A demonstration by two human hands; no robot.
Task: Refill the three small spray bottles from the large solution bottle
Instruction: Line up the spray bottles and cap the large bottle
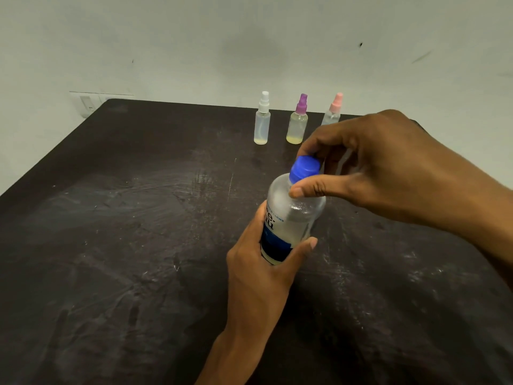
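The large solution bottle [291, 215], clear with a blue label, stands tilted near the table's middle. My left hand [261, 262] grips its lower body. My right hand [372, 168] pinches its blue cap [304, 168] between thumb and fingers. Three small spray bottles stand in a row at the far edge: one with a white top [262, 120], one with a purple top [297, 123], and one with a pink top [333, 111] partly hidden behind my right hand. Each of the first two holds a little yellowish liquid at the bottom.
The dark, scuffed table [125, 232] fills most of the view. A pale wall rises behind it, with a wall socket [88, 102] at the far left corner of the table.
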